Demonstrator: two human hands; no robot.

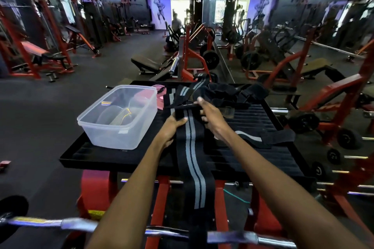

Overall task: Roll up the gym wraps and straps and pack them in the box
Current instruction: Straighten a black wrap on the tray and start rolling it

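Both hands' grip pinches the far end of the wrap [191, 147], left hand [172, 129] and right hand [210, 115] either side, its length trailing back toward the person.

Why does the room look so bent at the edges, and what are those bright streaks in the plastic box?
Head view: the wide-angle lens bows the edges; the barbell near the bottom looks smeared. The streaks in the clear plastic box look like reflected ceiling lights. The striped wrap is sharp; the far doorway is blown out.
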